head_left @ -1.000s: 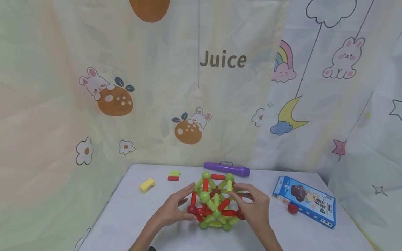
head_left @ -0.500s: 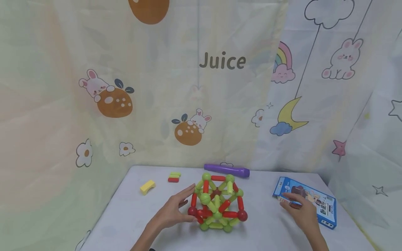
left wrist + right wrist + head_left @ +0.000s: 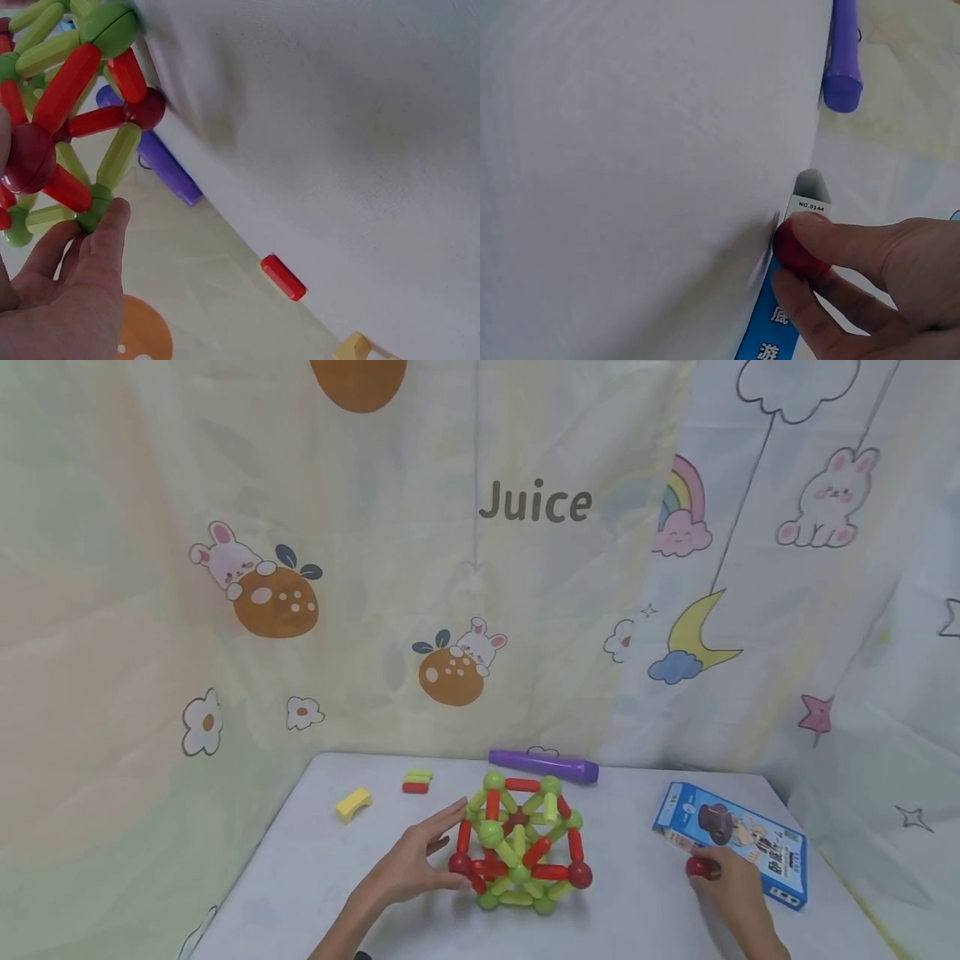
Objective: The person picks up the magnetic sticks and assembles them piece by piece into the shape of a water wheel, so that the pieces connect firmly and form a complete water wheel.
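Note:
A cage-like magnetic stick-and-ball structure (image 3: 519, 852) of green and red pieces stands on the table in the head view. My left hand (image 3: 420, 864) steadies its left side, the thumb by a red ball and the fingertips at a green ball (image 3: 94, 210). One light green stick (image 3: 551, 807) hangs down from a green ball at its top. Farther right, my right hand (image 3: 731, 889) pinches a loose red ball (image 3: 799, 251) between thumb and fingers. That ball is right by the near edge of a blue game box (image 3: 750, 839), partly covered by the hand.
A purple microphone-shaped toy (image 3: 543, 766) lies at the back of the table (image 3: 420, 935). A yellow arch block (image 3: 352, 804) and several short sticks (image 3: 417, 781) sit at the back left. A printed curtain (image 3: 360, 718) hangs behind.
My right hand has left the hanging green stick on the structure, travelled right toward the box, then come down and taken hold of the red ball. The left hand has stayed in place.

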Demonstrator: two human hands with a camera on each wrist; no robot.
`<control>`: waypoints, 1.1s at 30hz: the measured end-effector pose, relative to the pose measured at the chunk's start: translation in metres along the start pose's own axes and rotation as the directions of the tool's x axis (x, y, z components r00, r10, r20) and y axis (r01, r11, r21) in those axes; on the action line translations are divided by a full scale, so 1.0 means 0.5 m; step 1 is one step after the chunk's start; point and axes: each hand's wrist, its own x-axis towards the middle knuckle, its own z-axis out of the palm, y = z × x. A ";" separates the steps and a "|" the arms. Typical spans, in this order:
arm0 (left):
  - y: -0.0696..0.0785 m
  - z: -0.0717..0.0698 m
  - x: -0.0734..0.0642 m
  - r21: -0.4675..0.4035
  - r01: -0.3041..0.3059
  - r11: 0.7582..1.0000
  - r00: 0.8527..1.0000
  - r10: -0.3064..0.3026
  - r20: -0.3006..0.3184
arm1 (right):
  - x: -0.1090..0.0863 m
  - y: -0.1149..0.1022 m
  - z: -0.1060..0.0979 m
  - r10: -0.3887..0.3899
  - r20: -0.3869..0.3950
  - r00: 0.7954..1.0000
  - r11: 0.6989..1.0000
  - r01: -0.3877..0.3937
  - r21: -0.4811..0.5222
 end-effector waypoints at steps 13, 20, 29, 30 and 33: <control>0.004 -0.001 -0.003 0.002 -0.001 1.000 1.000 0.001 -0.001 | -0.149 -0.239 -0.019 -0.380 -0.251 0.890 0.859 0.440 0.261; 0.002 0.000 0.000 0.005 -0.002 1.000 1.000 0.002 -0.003 | -0.199 -0.343 0.019 -0.480 -0.281 0.831 0.743 0.555 0.373; 0.003 0.002 0.001 0.002 -0.002 1.000 1.000 0.002 -0.004 | -0.196 -0.385 0.071 -0.530 -0.349 0.773 0.734 0.624 0.269; 0.004 0.001 0.000 0.001 -0.003 1.000 1.000 0.003 -0.004 | -0.194 -0.387 0.073 -0.526 -0.351 0.774 0.739 0.621 0.261; 0.005 0.001 -0.002 0.005 -0.003 1.000 1.000 0.003 -0.006 | -0.190 -0.389 0.076 -0.516 -0.347 0.783 0.757 0.607 0.242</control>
